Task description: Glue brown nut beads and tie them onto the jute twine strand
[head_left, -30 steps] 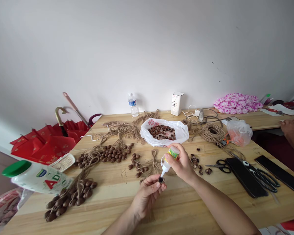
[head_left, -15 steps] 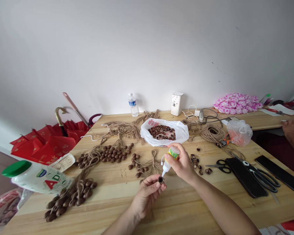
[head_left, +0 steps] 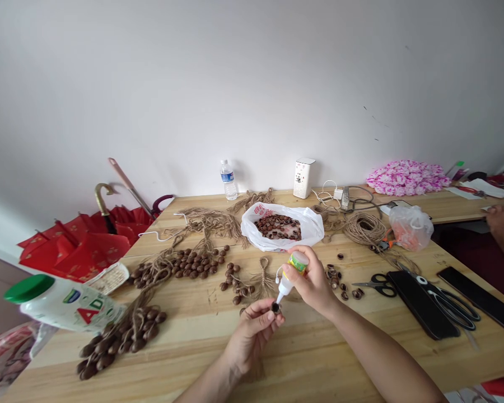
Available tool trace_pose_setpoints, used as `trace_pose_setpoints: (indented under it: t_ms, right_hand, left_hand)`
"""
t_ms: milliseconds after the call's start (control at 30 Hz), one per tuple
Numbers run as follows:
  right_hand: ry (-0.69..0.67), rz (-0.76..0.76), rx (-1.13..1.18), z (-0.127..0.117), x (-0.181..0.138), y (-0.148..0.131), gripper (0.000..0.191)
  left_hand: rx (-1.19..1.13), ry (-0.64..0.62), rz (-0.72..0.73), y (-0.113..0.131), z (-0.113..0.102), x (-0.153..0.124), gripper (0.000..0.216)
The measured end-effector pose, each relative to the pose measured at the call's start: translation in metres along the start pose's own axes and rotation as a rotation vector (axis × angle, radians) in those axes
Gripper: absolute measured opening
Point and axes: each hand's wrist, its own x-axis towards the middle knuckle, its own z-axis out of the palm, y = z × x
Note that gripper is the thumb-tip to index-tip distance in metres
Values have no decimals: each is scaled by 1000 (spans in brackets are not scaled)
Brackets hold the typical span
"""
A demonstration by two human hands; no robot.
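My left hand [head_left: 252, 331] pinches a small dark brown bead [head_left: 275, 307] between thumb and fingertips, just above the wooden table [head_left: 319, 358]. My right hand [head_left: 313, 280] is closed round a small white glue bottle [head_left: 291, 274] with a yellow-green label, tilted nozzle down onto the bead. Behind the hands lies a jute tassel with brown beads [head_left: 246, 282].
Bunches of beads on jute cord [head_left: 121, 334] lie at left, a white bag of beads [head_left: 279, 225] behind, loose beads [head_left: 340, 282], a twine coil [head_left: 363, 226], scissors [head_left: 376, 284] and black cases [head_left: 420, 305] at right. A green-capped bottle [head_left: 63, 305] lies far left. Another person's hand [head_left: 502, 218] rests at the right edge.
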Motion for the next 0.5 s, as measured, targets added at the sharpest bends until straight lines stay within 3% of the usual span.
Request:
trace_pose_setpoints:
  t_ms: [500]
  right_hand:
    - [7, 10, 7, -1, 0, 2, 26]
  left_hand:
    - [2, -3, 0, 0, 1, 1, 23]
